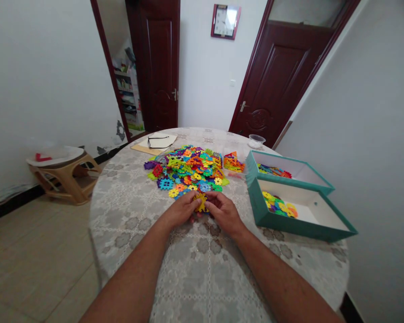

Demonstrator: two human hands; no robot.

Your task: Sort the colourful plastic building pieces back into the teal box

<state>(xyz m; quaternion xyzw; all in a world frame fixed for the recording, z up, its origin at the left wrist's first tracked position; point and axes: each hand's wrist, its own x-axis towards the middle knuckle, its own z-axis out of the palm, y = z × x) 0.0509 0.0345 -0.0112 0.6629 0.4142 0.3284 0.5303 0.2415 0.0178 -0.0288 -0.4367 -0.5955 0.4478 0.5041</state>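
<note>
A yellow gear-shaped plastic piece [200,204] is gripped between my two hands at the near edge of a heap of colourful plastic pieces [191,168]. My left hand [184,208] pinches its left side, thumb on top. My right hand [225,210] closes on its right side, also with the thumb on top. Some darker pieces show under and behind the yellow one; whether they are held with it I cannot tell. Close in front of my fingers lie loose flower-shaped and square pieces, among them a blue square piece [164,184].
On the right stand a near green box [309,232] and a far green box [299,160], each with pieces inside. A clear tub of orange and yellow pieces [234,162] adjoins the heap. Glasses [159,142] lie on paper at the back left; a clear bowl [256,140] sits back right.
</note>
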